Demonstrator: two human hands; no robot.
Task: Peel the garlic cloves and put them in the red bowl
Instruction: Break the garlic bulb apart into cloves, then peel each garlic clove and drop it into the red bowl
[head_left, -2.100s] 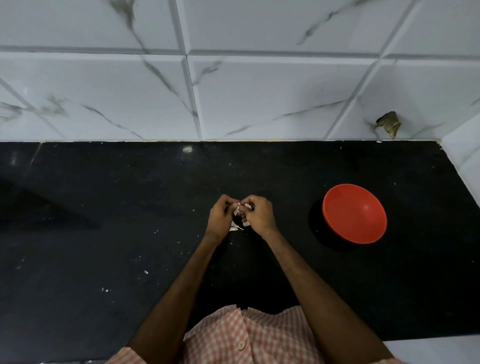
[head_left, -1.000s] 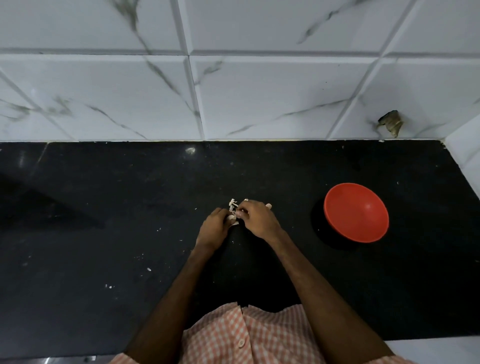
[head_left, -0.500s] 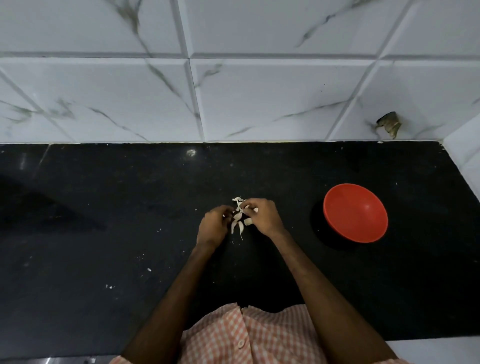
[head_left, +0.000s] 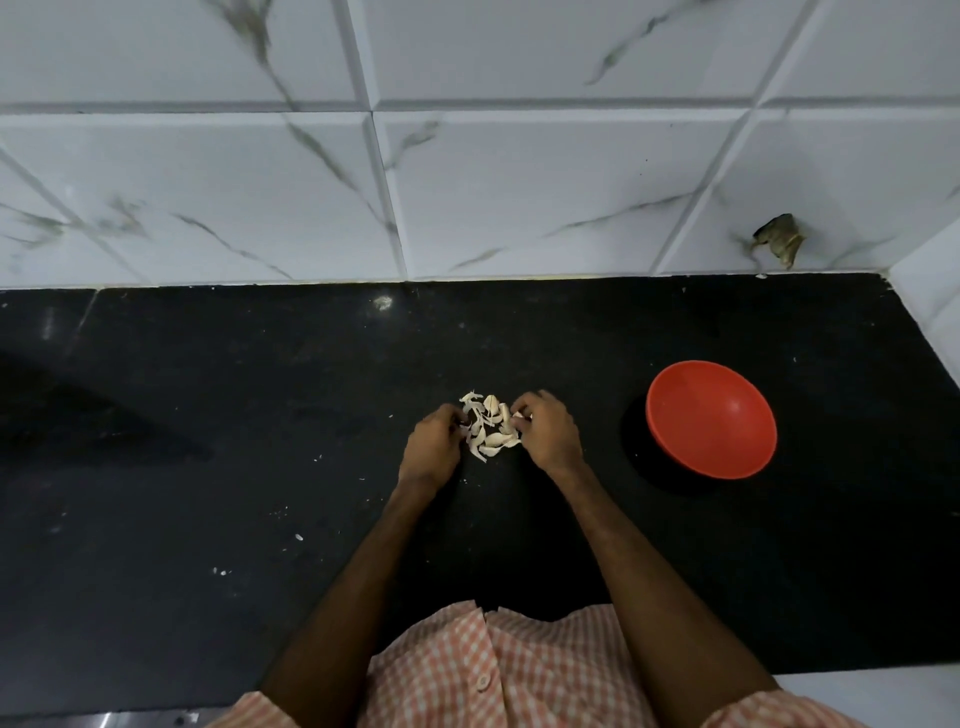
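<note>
Bunched 1 s ago, the left hand (head_left: 434, 441) and right hand (head_left: 550, 431) now flank the garlic cloves (head_left: 488, 434) piled on the worktop (head_left: 208, 415), right pinching 1 clove (head_left: 519, 414), left's hold unclear; the bowl (head_left: 711, 415) is empty, so peeling looks barely begun.

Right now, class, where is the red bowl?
In the head view, the red bowl sits on the black counter to the person's right, apart from the right hand, its nearest neighbour.
</note>
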